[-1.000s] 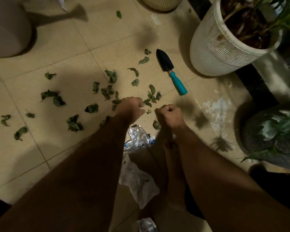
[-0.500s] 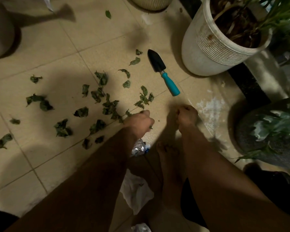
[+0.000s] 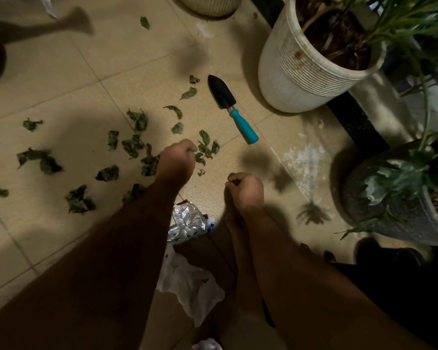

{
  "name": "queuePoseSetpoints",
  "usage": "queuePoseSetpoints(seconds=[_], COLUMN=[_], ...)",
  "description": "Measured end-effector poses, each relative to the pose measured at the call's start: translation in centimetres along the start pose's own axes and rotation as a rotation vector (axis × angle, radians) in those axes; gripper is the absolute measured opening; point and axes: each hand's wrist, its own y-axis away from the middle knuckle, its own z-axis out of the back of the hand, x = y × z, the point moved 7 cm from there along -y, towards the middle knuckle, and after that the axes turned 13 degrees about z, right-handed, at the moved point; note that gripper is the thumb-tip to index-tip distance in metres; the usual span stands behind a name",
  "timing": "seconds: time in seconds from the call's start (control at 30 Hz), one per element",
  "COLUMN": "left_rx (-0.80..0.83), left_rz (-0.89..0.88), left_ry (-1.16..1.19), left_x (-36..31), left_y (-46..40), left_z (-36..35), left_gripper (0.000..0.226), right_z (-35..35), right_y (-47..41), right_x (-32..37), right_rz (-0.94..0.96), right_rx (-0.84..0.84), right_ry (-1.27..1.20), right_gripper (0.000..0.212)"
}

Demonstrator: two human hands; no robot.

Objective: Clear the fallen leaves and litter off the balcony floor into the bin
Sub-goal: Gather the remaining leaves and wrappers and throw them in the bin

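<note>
Dark green, crumpled leaves [image 3: 134, 145] lie scattered on the beige tiled floor [image 3: 61, 79]. Left hand [image 3: 177, 160] curls over a leaf cluster; grip contents cannot be determined. Right hand [image 3: 245, 188], fisted round a dark scrap, has drawn back from its earlier forward position.

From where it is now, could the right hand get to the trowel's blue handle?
Probably yes. The trowel lies alone on bare tile ahead of the right hand, with only floor between them. But that hand is curled and seems to hold a scrap, so its grip may need emptying first.
</note>
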Motion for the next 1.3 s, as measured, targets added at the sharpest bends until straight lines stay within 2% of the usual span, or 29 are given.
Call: queuePoseSetpoints(seconds=[0.07, 0.13, 0.23, 0.27, 0.33, 0.4, 0.43, 0.5, 0.6, 0.7, 0.8, 0.93, 1.03, 1.1, 1.13, 1.2, 1.3], left_rx=[0.033, 0.121, 0.220, 0.243, 0.266, 0.280, 0.290, 0.322, 0.304, 0.270, 0.238, 0.183, 0.168, 0.145, 0.139, 0.119, 0.174], left_rz=[-0.067, -0.091, -0.016, 0.016, 0.050, 0.073, 0.084, 0.086, 0.074, 0.098, 0.260, 0.512, 0.634, 0.667, 0.676, 0.664, 0.539], left_ry=[-0.046, -0.110, -0.204, -0.219, -0.264, -0.314, -0.337, -0.420, -0.482, -0.441, -0.198, 0.217, 0.553, 0.661, 0.643, 0.446, 0.164], left_x=[0.0, 0.0, 0.0, 0.0, -0.2, 0.0, 0.1, 0.0, -0.5, -0.3, 1.2, 3.3, 4.5, 5.2, 5.5, 5.6, 4.6], left_y=[0.6, 1.3, 2.0, 2.1, 2.2, 2.0, 1.8, 1.4, 1.5, 1.6, 0.4, -1.2, -1.4, -1.3, -1.3, -1.3, -1.4], left_z=[-0.7, -1.7, -2.7, -2.9, -3.0, -3.2, -3.3, -3.6, -3.5, -3.1, -1.5, 0.9, 1.2, 1.2, 1.1, 1.4, 1.1], left_gripper=[0.024, 0.011, 0.024, 0.029, 0.037, 0.038, 0.035, 0.026, 0.022, 0.015, 0.018, 0.010, 0.018, 0.016, 0.014, 0.019, 0.022], right_z=[0.1, 0.4, 0.3, 0.2, -0.4, -1.9, -2.6, -3.4, -3.8, -3.8, -3.7, -4.1, -4.8, -4.9, -4.8, -4.7, -4.9], right_y=[0.3, 0.6, 0.6, 0.5, 0.7, 0.7, 0.4, -0.3, -1.2, -2.0, -2.7, -2.7, -1.7, -0.9, -0.6, -0.2, 0.1], right_x=[0.7, 0.9, 0.9, 0.5, -0.9, -1.1, -0.9, -0.8, -1.0, -0.7, 0.1, 1.9, 3.7, 4.1, 4.1, 4.0, 3.5], right_rz=[0.036, 0.039, 0.034, -0.022, -0.246, -0.427, -0.457, -0.476, -0.511, -0.512, -0.482, -0.330, -0.139, -0.073, -0.047, -0.019, -0.124], right_rx=[-0.027, -0.047, -0.080, -0.115, -0.222, -0.220, -0.183, -0.118, -0.107, -0.152, -0.134, 0.004, 0.125, 0.133, 0.114, 0.075, 0.009], right_ry=[0.064, 0.096, 0.041, -0.053, -0.479, -0.976, -1.148, -1.333, -1.397, -1.353, -1.204, -0.750, -0.521, -0.390, -0.336, -0.273, -0.375], right_gripper=[0.015, 0.017, 0.019, 0.018, 0.013, 0.010, 0.009, 0.011, 0.013, 0.015, 0.022, 0.019, 0.022, 0.019, 0.018, 0.015, 0.012])
